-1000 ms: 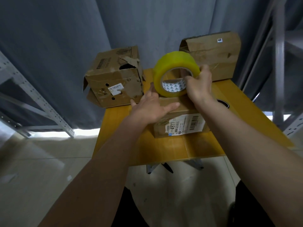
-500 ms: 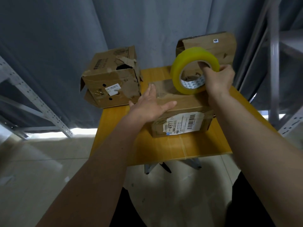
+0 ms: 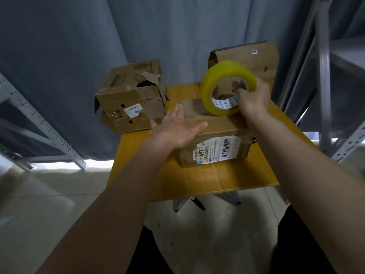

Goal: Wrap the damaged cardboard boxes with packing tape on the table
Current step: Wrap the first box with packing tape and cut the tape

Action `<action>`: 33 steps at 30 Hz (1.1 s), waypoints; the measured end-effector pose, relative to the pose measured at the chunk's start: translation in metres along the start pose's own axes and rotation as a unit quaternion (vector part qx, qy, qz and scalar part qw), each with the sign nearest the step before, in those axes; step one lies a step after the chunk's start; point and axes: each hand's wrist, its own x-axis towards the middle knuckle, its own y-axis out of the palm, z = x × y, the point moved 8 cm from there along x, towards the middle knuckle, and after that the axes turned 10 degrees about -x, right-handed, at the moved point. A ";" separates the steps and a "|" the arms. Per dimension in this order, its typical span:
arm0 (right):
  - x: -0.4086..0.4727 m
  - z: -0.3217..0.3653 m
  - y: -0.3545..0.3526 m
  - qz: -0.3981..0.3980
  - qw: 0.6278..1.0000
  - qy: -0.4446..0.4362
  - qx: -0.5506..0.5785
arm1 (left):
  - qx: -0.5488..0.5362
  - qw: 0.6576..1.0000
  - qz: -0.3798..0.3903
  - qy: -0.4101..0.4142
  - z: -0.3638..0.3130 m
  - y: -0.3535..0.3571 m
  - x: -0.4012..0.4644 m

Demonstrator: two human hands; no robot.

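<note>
Two hands busy: left hand [image 3: 175,129] flat, fingers straight, pressing front box [image 3: 215,143]. Right hand [image 3: 253,96] gripping tape roll [image 3: 223,80], fingers curled through core, roll on box top.

Grey curtain [image 3: 79,46], metal shelving [image 3: 324,76], pale floor [image 3: 39,214]

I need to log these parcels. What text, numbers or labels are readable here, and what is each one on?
"4977": large digits on the white shipping label on the front of the near box; its barcode and small print are unreadable.
White sticker on the torn box: too blurred to read.
Small sticker on the far box: too small.
Tape roll core: repeated logo marks, no legible words.
</note>
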 end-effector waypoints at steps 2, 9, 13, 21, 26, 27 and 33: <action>-0.001 -0.002 0.000 -0.010 1.000 0.008 -0.007 | 0.012 1.000 0.000 -0.009 -0.001 -0.001 0.000; -0.003 -0.006 0.004 -0.009 0.998 0.038 -0.039 | 0.136 0.989 -0.050 0.008 -0.039 0.007 0.000; -0.002 -0.005 0.006 -0.006 0.998 0.022 -0.062 | 0.114 0.991 -0.047 0.047 -0.056 0.016 0.002; -0.002 -0.001 0.017 0.065 0.990 -0.042 -0.114 | 0.148 0.988 -0.029 0.019 -0.056 0.014 0.008; -0.003 0.006 0.012 0.040 0.993 -0.067 -0.093 | 0.138 0.989 -0.037 0.028 -0.057 0.012 0.005; -0.003 0.007 0.011 0.043 0.993 -0.069 -0.083 | 0.137 0.989 -0.038 0.027 -0.057 0.012 0.004; 0.012 -0.005 -0.015 0.003 0.999 -0.037 -0.032 | 0.117 0.993 -0.022 0.012 -0.053 0.016 0.007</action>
